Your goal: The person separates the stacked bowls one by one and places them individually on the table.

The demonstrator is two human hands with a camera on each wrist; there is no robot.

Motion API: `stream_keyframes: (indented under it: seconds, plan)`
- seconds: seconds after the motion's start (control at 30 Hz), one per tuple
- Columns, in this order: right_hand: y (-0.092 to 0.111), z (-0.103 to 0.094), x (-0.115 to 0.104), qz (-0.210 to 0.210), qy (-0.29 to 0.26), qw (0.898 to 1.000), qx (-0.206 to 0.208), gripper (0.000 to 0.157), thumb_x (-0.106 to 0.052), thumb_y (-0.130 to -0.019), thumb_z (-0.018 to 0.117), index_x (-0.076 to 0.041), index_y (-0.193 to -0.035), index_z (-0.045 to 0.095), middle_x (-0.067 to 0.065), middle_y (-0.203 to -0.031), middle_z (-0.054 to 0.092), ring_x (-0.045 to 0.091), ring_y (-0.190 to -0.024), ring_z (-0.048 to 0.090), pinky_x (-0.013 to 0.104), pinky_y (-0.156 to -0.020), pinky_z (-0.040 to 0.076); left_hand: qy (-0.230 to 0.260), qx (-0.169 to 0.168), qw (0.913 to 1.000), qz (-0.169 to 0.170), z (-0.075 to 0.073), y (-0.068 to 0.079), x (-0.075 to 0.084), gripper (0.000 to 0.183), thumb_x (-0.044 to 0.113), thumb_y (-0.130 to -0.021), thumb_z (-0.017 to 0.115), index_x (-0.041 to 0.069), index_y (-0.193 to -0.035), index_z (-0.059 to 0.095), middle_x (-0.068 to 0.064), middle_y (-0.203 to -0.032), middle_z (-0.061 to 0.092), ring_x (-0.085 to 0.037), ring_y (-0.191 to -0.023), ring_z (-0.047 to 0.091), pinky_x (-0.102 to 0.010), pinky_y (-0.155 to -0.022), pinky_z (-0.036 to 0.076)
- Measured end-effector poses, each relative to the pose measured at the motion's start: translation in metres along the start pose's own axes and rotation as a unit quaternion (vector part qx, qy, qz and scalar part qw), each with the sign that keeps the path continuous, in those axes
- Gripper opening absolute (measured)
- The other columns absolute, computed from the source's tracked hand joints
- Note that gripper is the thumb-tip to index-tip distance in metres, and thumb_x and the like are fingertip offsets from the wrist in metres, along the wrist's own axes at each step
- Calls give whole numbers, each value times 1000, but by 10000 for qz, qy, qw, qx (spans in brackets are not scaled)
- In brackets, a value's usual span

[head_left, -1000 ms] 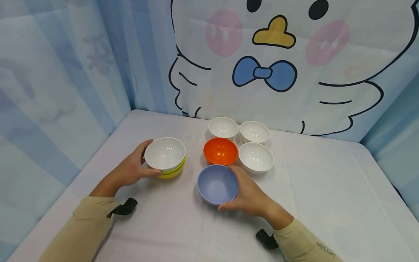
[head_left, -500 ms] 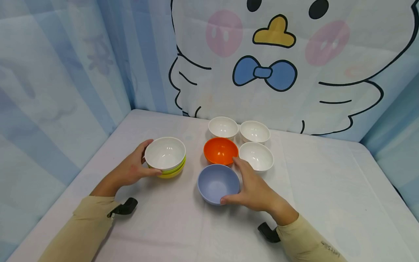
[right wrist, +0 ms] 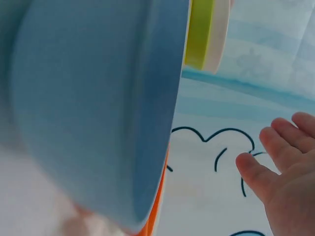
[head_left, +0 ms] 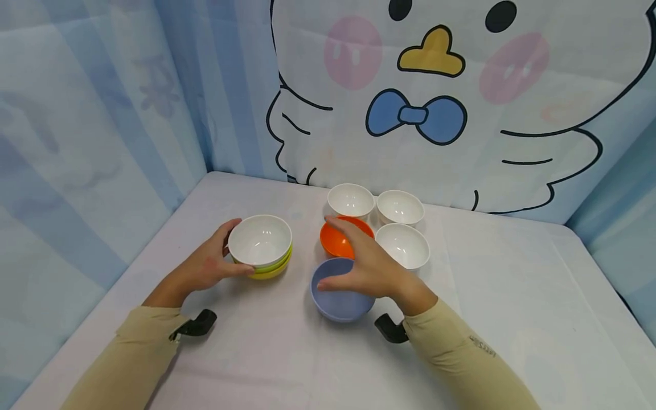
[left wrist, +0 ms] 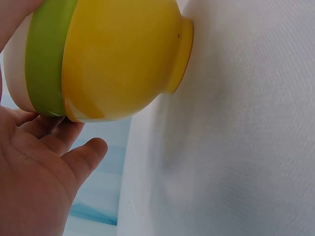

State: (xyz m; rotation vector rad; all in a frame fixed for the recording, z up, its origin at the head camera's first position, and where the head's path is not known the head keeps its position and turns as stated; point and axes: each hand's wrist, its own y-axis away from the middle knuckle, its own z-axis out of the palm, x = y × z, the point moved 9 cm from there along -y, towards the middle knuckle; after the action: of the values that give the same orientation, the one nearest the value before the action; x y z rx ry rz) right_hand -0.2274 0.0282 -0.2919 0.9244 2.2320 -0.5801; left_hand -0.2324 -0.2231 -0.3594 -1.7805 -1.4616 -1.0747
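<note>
At the left, my left hand (head_left: 205, 267) grips a stack of bowls, thumb on the near side and fingers round the far side. A white bowl (head_left: 260, 242) tops it, over a green bowl (left wrist: 47, 59) and a yellow bowl (left wrist: 118, 59). My right hand (head_left: 376, 270) is held above the blue bowl (head_left: 340, 310), fingers extended and thumb apart, holding nothing. Its fingers partly cover the orange bowl (head_left: 334, 242) behind the blue one. The right wrist view shows the blue bowl's side close up, with the fingers beyond its rim.
Behind and right of the orange bowl stand three white bowls, a back left bowl (head_left: 351, 199), a back right bowl (head_left: 400, 206) and a nearer bowl (head_left: 405, 245). A pale cloth covers the table (head_left: 512, 296). A printed curtain (head_left: 230, 85) hangs behind it.
My right hand has let go of the blue bowl, rising and moving left over it toward the orange bowl. My left hand and the stack have stayed in place.
</note>
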Motion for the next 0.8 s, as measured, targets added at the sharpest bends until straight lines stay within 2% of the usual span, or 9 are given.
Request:
stream_keyframes:
  seconds: [0.17, 0.37, 0.63, 0.8]
  plan:
    - [-16, 4, -12, -84, 80, 9999, -55, 106, -40, -74, 87, -15, -158, 27, -1, -161, 30, 19, -144, 31, 52, -113, 33, -26, 30, 10000, 6, -1, -1, 0, 114, 23, -80, 86, -3, -157, 6, -26, -160, 17, -46, -144, 24, -59, -114, 24]
    - [-35, 14, -20, -194, 109, 9997, -84, 105, -42, -74, 87, -12, -157, 30, 3, -159, 34, 19, -143, 34, 48, -114, 33, -23, 20, 10000, 65, -1, -1, -1, 113, 22, -81, 86, -4, -157, 6, -26, -159, 18, -46, -144, 25, -59, -114, 24]
    - [-59, 32, -14, 179, 199, 9992, -308, 106, -46, -75, 85, -13, -157, 28, 1, -159, 33, 20, -143, 33, 46, -113, 35, 44, 28, 9997, 224, 0, 1, 2, 110, 19, -82, 85, -5, -156, 7, -27, -157, 21, -46, -141, 30, -61, -113, 25]
    - [-72, 44, -11, 258, 145, 9981, -549, 107, -48, -75, 85, -10, -157, 28, 4, -160, 31, 22, -144, 32, 46, -113, 35, 39, 56, 9996, 282, 0, 2, 4, 109, 18, -82, 85, -5, -156, 8, -27, -156, 23, -45, -140, 31, -61, -113, 25]
